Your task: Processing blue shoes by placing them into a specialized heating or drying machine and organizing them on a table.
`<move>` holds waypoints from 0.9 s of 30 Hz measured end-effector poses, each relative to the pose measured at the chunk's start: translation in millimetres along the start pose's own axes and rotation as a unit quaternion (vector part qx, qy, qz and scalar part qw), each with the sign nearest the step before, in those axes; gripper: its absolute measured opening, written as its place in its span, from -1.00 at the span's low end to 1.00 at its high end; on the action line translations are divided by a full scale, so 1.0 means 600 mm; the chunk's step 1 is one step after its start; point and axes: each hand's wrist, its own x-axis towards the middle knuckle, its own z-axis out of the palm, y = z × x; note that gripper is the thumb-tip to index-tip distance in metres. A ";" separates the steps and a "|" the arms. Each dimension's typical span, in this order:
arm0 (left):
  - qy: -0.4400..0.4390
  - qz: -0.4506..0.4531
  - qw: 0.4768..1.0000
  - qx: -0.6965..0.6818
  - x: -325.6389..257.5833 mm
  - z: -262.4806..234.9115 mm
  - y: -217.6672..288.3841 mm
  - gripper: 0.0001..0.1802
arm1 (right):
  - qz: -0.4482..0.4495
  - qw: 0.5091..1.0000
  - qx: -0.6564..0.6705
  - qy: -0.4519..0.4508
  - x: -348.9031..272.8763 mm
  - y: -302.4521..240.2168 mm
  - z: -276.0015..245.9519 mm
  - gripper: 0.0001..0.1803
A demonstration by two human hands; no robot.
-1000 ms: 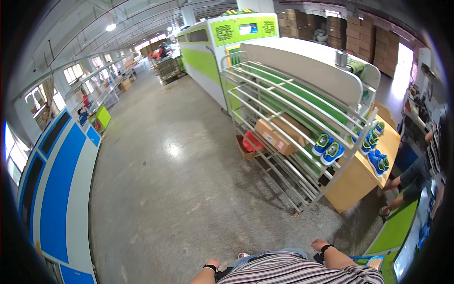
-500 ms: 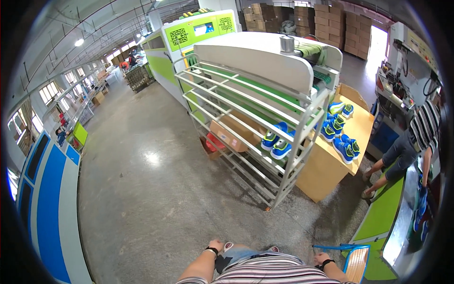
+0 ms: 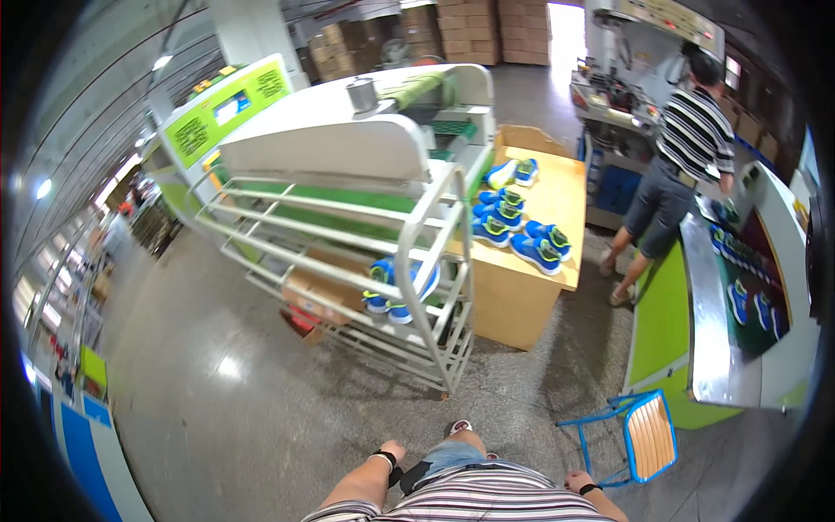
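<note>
My left hand hangs beside my left thigh, its fingers curled in with nothing seen in them. My right hand is low by my right hip, also loosely closed and with no thing visible in it. Nearest to it is a blue-framed stool with a wooden slatted seat, apart from the hand. Ahead, a light metal rack holds blue sneakers on a shelf. More blue sneakers with white soles stand in pairs on a tan table.
A green-and-white conveyor machine stretches behind the rack. Cardboard boxes are stacked at the back. To the right a co-worker in a striped shirt stands at another green conveyor carrying shoes. Blue-and-white panels stand at lower left.
My view has turned to the right, so the rack and table shift left. The stool, co-worker and right-hand conveyor show more fully. Both hands stay low and hold nothing visible.
</note>
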 end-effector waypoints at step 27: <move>-0.038 0.037 0.998 -0.037 0.249 -0.107 0.086 -0.59 | 0.028 0.995 -0.088 0.025 0.070 -0.224 -0.100 -0.67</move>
